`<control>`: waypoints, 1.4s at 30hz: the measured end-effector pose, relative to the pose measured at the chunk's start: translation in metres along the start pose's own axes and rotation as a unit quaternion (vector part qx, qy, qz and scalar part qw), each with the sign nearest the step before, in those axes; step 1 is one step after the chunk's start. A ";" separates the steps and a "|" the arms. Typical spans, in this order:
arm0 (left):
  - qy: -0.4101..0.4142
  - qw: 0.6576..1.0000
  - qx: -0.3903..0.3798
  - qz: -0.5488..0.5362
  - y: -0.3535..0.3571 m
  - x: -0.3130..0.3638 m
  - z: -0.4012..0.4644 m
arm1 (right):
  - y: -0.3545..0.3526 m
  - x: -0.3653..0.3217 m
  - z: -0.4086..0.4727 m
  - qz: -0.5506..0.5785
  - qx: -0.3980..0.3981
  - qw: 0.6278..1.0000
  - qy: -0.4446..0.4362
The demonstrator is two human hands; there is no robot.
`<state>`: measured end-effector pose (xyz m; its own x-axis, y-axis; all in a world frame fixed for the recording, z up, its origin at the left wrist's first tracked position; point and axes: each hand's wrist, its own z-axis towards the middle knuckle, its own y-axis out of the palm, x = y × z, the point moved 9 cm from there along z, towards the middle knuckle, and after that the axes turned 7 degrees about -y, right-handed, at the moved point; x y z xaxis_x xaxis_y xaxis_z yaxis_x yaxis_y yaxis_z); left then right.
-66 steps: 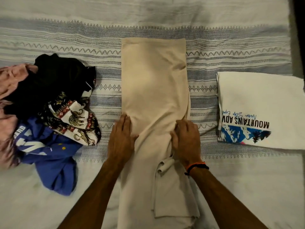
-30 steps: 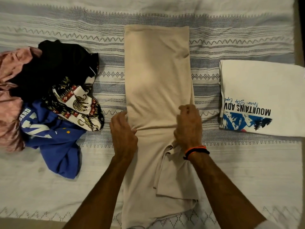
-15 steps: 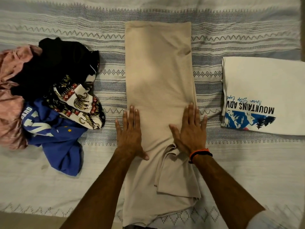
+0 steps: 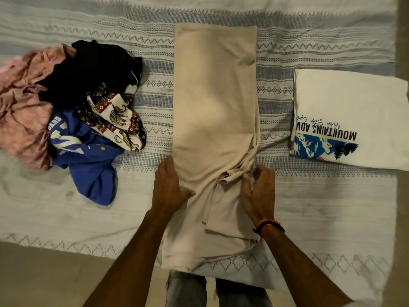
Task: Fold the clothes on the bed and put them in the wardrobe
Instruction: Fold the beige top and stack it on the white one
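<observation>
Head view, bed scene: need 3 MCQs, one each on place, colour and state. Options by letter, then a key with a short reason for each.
1. Where does the folded white printed T-shirt lie relative to the beige garment?
A. To its right
B. To its left
C. Under it

2. What colour is the wristband on the right hand?
A. Green
B. Orange and black
C. White

3. What is the left hand doing?
A. Lifting the blue shirt
B. Hanging clear of the bed
C. Resting on the beige garment's left edge

Key: 1 A, it sits apart on the bedspread, right of the garment. 2 B, orange band with a black one beside it. 3 C, its thumb lies on the cloth.
</observation>
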<state>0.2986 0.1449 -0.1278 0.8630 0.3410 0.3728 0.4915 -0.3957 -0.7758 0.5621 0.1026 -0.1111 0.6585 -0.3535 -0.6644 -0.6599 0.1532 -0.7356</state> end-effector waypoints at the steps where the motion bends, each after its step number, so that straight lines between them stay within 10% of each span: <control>1: -0.013 0.999 0.015 -0.029 -0.001 -0.007 -0.006 | 0.003 0.008 -0.009 -0.005 -0.015 1.000 0.027; 17: -0.186 0.950 -0.098 -0.231 0.047 -0.094 -0.090 | 0.020 0.054 -0.096 0.124 -0.178 0.952 0.214; 32: -0.216 0.923 -0.124 -0.292 0.083 -0.117 -0.148 | 0.005 0.097 -0.158 0.261 -0.099 0.900 0.334; 42: -0.290 0.819 -0.155 -0.470 0.057 -0.099 -0.179 | -0.024 0.060 -0.158 0.321 -0.091 0.876 0.349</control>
<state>0.2625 -0.0642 -0.1179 -0.0692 0.9315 0.3571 0.9908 0.1061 -0.0845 0.5602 -0.0685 -0.1127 -0.2097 -0.7362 -0.6435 -0.9017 0.4002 -0.1640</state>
